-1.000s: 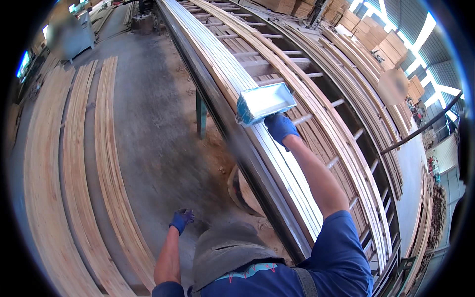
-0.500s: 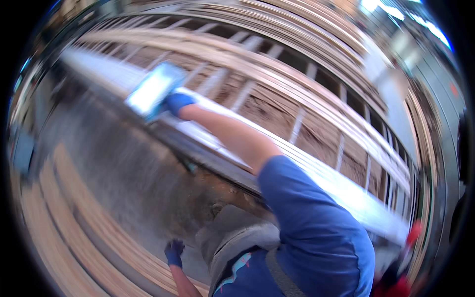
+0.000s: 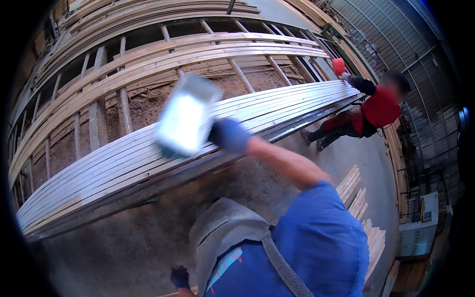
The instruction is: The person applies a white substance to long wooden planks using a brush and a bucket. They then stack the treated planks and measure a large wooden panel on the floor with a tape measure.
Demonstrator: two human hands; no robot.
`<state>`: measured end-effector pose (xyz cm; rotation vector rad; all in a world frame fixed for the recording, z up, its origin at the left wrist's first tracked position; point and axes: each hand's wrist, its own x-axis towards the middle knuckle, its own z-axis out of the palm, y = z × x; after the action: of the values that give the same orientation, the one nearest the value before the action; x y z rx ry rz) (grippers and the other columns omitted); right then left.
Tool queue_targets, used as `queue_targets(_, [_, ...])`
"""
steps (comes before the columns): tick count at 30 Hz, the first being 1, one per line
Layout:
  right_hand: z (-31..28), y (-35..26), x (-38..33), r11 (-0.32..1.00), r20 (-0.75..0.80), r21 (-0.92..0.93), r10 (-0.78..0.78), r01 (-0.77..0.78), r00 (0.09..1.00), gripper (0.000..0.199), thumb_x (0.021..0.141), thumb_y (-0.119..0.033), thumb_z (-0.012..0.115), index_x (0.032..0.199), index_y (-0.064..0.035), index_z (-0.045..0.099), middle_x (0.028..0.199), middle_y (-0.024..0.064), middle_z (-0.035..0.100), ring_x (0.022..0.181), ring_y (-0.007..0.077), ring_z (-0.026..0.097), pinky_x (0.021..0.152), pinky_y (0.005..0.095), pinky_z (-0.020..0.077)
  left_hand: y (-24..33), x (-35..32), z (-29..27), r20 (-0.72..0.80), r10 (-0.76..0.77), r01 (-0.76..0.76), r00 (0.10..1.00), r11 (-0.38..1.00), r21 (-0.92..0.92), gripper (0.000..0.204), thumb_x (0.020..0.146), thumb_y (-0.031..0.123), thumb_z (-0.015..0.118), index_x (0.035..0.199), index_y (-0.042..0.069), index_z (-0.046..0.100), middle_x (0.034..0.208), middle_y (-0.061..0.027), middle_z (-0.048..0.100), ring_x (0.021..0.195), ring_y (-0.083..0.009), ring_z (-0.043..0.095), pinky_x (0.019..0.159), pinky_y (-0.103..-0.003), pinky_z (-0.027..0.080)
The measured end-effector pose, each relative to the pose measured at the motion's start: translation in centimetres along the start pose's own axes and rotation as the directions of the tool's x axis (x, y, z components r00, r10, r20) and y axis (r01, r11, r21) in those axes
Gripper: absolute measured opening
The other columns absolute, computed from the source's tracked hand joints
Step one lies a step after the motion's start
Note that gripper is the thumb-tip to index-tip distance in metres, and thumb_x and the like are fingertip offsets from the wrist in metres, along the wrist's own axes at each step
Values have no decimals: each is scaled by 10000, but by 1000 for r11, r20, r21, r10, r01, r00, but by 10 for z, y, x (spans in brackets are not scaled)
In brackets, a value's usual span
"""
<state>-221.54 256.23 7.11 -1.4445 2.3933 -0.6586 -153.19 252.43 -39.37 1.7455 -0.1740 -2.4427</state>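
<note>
My right hand (image 3: 231,136), in a blue glove, is closed on one side of a pale, shiny, rectangular container (image 3: 185,119). Motion smears the container, so its exact kind and contents cannot be told. It is held out over a row of long boards (image 3: 123,168), laid side by side, with a bright whitish upper face. Low in the view, beside my body, my left hand (image 3: 180,277) hangs in a dark glove. Its fingers are loosely apart, and I see nothing in them.
A person in red (image 3: 378,106) stands at the boards' far right end, holding a red container (image 3: 339,66). Beyond the boards, a slatted metal rack (image 3: 123,101) carries more long planks (image 3: 208,52). Stacked timber (image 3: 374,242) lies at the lower right on the concrete floor (image 3: 123,252).
My view has swung to the right, bringing the person in red fully into sight. My right hand still grips the pale container, now tilted more upright. My left hand stays low by my body.
</note>
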Motion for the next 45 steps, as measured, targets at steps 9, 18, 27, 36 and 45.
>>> queue_targets(9, [-175, 311, -154, 595, -383, 158, 772, -788, 507, 292, 919, -313, 639, 935, -27, 695, 821, 167, 703, 717, 287, 655, 653, 434, 513, 28, -24, 121, -105, 104, -67, 989, 949, 309, 430, 984, 447, 515, 1171, 76, 624, 1205, -129, 655, 1013, -285, 622, 762, -411, 500])
queue_targets(18, [-116, 328, -149, 981, -222, -174, 50, -90, 974, 216, 873, -164, 621, 1054, -62, 681, 935, 221, 697, 803, 420, 659, 693, 448, 537, 1, -42, 165, -192, 190, -145, 963, 963, 228, 307, 967, 347, 593, 1125, 87, 627, 943, -129, 723, 718, -256, 685, 574, -333, 501])
queue_targets(27, [-29, 117, 42, 909, 189, -19, -405, 415, 895, 180, 819, -133, 662, 971, -72, 737, 871, 189, 718, 811, 384, 690, 711, 447, 547, -53, -85, 145, -397, 123, -80, 910, 989, 122, 254, 981, 319, 568, 1129, 122, 632, 952, -126, 738, 705, -253, 702, 539, -331, 485])
queue_targets(36, [73, -105, 148, 785, 257, 24, -603, 619, 755, 140, 808, -122, 661, 924, -53, 697, 766, 193, 687, 692, 415, 663, 615, 454, 533, -127, -111, -12, -337, 4, -140, 942, 913, -383, 303, 997, 432, 500, 1088, 158, 592, 979, -136, 732, 779, -330, 709, 562, -452, 485])
queue_targets(45, [230, -315, 211, 720, 366, -15, -642, 694, 674, 141, 820, -72, 578, 904, -46, 687, 841, 248, 665, 794, 442, 641, 669, 514, 507, 28, -115, -146, -494, 98, -187, 864, 973, -135, 274, 1001, 400, 513, 1080, 149, 589, 935, -144, 734, 684, -293, 714, 466, -372, 448])
